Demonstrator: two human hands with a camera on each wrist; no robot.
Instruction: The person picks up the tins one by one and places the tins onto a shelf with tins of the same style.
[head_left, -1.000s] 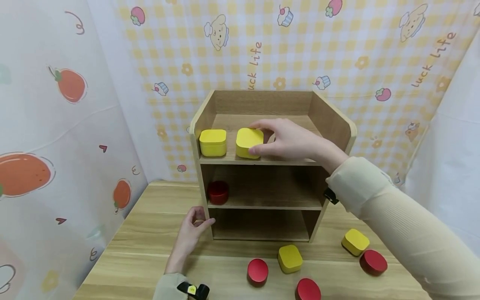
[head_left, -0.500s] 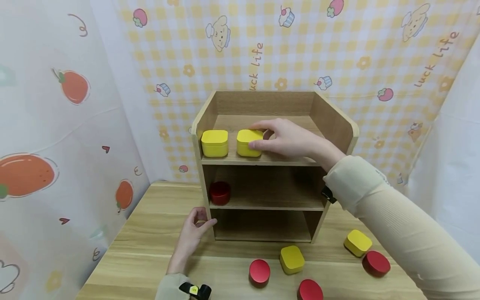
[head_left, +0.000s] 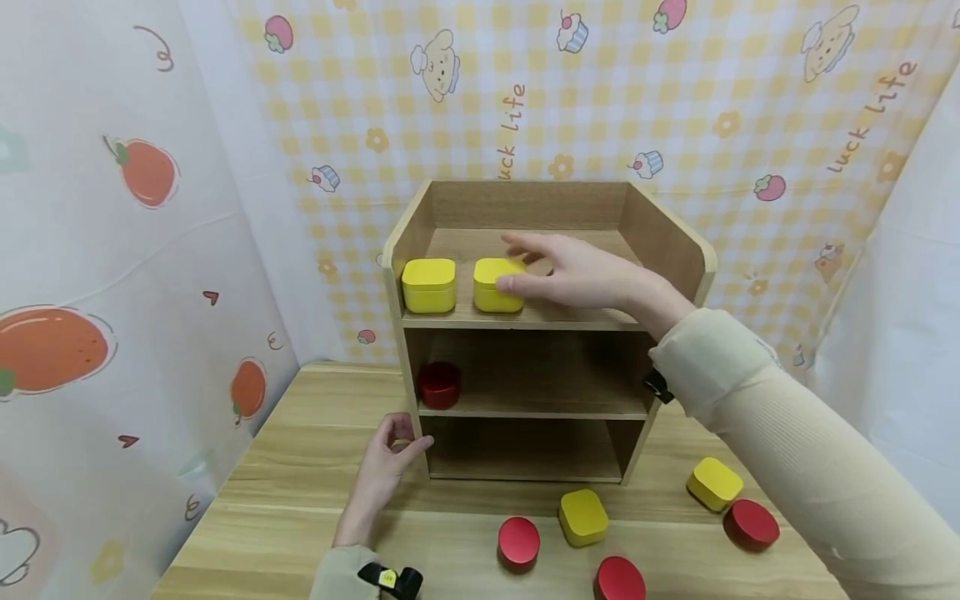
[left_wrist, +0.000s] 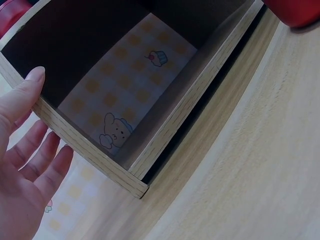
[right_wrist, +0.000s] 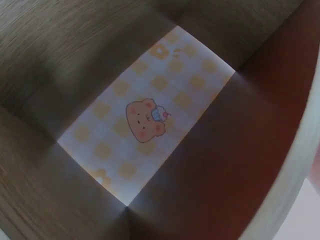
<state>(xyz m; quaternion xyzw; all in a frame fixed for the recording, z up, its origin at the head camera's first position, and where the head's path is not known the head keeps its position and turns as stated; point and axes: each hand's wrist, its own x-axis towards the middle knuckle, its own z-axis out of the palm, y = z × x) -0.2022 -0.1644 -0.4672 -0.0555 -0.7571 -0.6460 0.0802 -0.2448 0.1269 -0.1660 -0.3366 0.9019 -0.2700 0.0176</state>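
My right hand (head_left: 581,271) is over the top tier of a wooden shelf (head_left: 528,206), beside a yellow rounded-square box (head_left: 489,298). Its thumb overlaps the box's front right; the index finger is raised off the box. Left of that, a second yellow box (head_left: 429,287) sits on the same tier. A red round box (head_left: 439,387) stands at the left of the middle tier. My left hand (head_left: 378,467) holds the shelf's left side panel low down. In the left wrist view, the thumb of that hand (left_wrist: 22,192) lies inside the panel, the fingers outside.
On the wooden table (head_left: 300,467) before the shelf lie a red round box (head_left: 518,543), a yellow box (head_left: 583,517) and another red one (head_left: 619,580). Further right are a yellow box (head_left: 715,484) and a red box (head_left: 752,525). Patterned cloth (head_left: 337,125) hangs behind.
The yellow box under my right hand has been set level on the top tier. The right fingers have spread and lifted off it. My left hand has stayed on the panel.
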